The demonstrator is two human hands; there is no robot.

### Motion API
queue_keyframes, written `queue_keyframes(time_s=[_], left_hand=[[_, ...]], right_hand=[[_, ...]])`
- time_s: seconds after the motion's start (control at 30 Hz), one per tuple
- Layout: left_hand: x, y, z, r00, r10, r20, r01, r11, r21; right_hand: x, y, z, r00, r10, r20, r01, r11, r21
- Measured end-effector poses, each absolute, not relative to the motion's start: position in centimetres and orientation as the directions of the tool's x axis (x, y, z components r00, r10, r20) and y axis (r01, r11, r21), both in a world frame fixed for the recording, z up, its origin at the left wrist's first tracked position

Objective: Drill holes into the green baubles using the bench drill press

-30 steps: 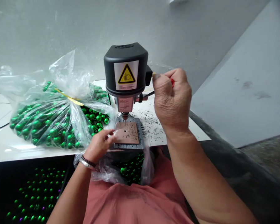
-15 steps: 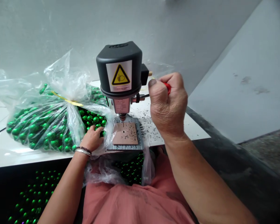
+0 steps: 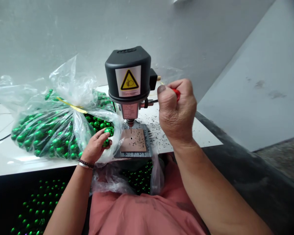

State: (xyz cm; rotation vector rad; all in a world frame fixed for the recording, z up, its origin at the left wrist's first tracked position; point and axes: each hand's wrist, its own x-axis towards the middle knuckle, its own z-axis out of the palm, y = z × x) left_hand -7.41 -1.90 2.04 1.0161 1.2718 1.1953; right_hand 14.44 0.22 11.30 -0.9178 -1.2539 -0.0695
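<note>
Centre-left: I see left hand, fingers curled around green balls, no long axis | tan plate just right, left hand nearer | right hand wraps red handle

- gray wall standing behind white table
- paler right-hand wall showing dark smudges
- dark floor lying right of table
- light glaring off table's left side

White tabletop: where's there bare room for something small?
Left front on the white tabletop, beside the clear plastic bag of green balls; also the lightly specked right corner, past the right hand. Crowded: around the black-hooded drill press, with the left hand and dark shavings.
</note>
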Motion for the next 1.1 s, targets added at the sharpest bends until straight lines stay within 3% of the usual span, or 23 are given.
queue_keyframes(time_s=[0.2, 0.3, 0.43, 0.57, 0.73, 0.93, 1.1], left_hand=[[-4.8, -3.4, 1.7, 0.252, 0.941, -0.226, -0.465, 0.323, 0.824], [-4.0, -3.7, 1.1, 0.284, 0.916, -0.284, -0.542, 0.397, 0.740], [-3.6, -3.6, 0.9, 0.215, 0.912, -0.349, -0.523, 0.409, 0.747], [-3.4, -3.0, 0.9, 0.067, 0.923, -0.379, -0.412, 0.372, 0.832], [-2.7, -1.9, 0.8, -0.026, 0.960, -0.278, -0.037, 0.277, 0.960], [-1.7, -0.2, 0.2, -0.036, 0.978, -0.207, 0.242, 0.210, 0.947], [-1.6, 0.7, -0.6, -0.066, 0.976, -0.208, 0.353, 0.218, 0.910]], right_hand=[[14.6, 0.0, 11.5, 0.332, 0.483, 0.810, 0.488, 0.648, -0.586], [14.8, -0.2, 11.5, 0.316, 0.499, 0.807, 0.484, 0.646, -0.590], [14.8, -0.1, 11.3, 0.316, 0.510, 0.800, 0.486, 0.637, -0.598], [14.7, 0.1, 11.2, 0.330, 0.477, 0.814, 0.501, 0.642, -0.580], [14.7, 0.5, 12.2, 0.346, 0.476, 0.808, 0.568, 0.580, -0.585], [15.2, 3.2, 15.2, 0.350, 0.587, 0.730, 0.624, 0.435, -0.649], [15.3, 5.7, 16.8, 0.368, 0.713, 0.597, 0.624, 0.287, -0.727]])
